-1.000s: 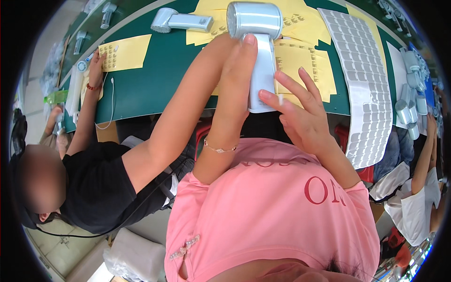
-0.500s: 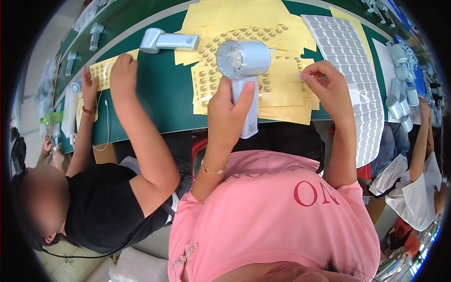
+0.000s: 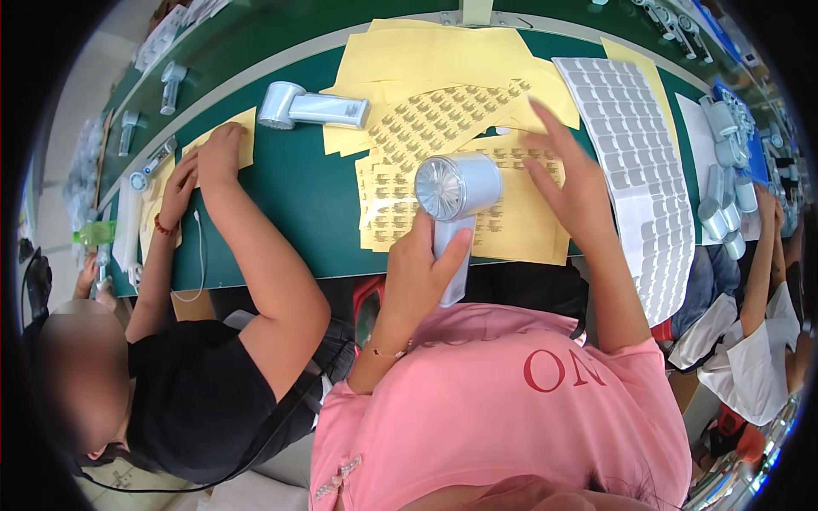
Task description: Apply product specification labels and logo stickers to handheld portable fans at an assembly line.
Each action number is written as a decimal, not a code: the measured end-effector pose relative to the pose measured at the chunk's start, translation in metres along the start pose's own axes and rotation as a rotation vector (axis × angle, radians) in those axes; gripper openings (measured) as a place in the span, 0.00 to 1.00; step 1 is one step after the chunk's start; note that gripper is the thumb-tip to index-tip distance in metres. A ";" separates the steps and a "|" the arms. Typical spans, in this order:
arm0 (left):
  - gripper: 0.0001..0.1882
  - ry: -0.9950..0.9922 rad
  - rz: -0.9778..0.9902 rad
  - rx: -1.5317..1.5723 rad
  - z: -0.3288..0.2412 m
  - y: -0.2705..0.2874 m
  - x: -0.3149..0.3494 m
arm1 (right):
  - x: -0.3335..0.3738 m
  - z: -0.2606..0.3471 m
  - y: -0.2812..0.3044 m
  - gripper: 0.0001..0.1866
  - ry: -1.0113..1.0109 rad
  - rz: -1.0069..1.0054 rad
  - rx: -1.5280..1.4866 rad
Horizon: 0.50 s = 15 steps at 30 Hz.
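My left hand (image 3: 414,274) grips the handle of a pale blue handheld fan (image 3: 477,183), its round head up and its ribbed face turned left. The fan is in front of the table edge and over yellow sticker sheets (image 3: 524,234) printed with small dark marks. To the right of the fan, my right hand (image 3: 569,192) is open with its fingers apart and nothing visible in it, above the sheets. The fingertips are slightly blurred. A second pale blue fan (image 3: 317,108) lies on the table to the left of the sheets.
A long sheet of grey labels (image 3: 635,145) hangs over the table edge at right. Beyond it lie several fans (image 3: 724,145), near another person's hands. At left, a co-worker in a black shirt has both hands (image 3: 213,162) on a yellow sheet. A white cable (image 3: 202,255) lies nearby.
My right hand has gone from a pinch to spread fingers. The fan sits lower in the picture, partly because the view has shifted. The co-worker's hands at left have come together.
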<state>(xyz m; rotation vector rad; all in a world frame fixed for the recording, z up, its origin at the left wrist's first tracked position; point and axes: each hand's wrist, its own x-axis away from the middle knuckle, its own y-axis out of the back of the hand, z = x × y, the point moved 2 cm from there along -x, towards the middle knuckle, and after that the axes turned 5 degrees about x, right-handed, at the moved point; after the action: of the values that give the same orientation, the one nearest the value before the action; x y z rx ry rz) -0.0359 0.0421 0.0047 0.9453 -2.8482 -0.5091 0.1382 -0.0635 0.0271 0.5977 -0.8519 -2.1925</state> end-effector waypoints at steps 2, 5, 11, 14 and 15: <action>0.23 0.060 0.029 -0.052 -0.002 0.001 0.001 | -0.023 0.011 0.000 0.34 0.227 -0.138 0.092; 0.23 0.019 0.050 -0.046 0.002 -0.006 0.002 | -0.048 0.000 -0.025 0.34 0.402 -0.079 0.332; 0.22 -0.028 -0.034 0.001 0.002 -0.009 0.005 | -0.054 -0.012 -0.039 0.34 0.506 -0.076 0.392; 0.23 -0.081 -0.022 -0.118 0.005 -0.013 0.009 | -0.058 -0.007 -0.037 0.35 0.435 0.116 0.290; 0.23 -0.085 0.020 -0.101 0.006 -0.014 0.011 | -0.061 -0.007 -0.036 0.35 0.442 0.118 0.289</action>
<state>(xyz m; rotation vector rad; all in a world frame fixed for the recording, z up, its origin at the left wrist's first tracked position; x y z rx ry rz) -0.0383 0.0266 -0.0057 0.8987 -2.8717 -0.7002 0.1659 -0.0016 0.0064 1.0951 -0.9369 -1.7451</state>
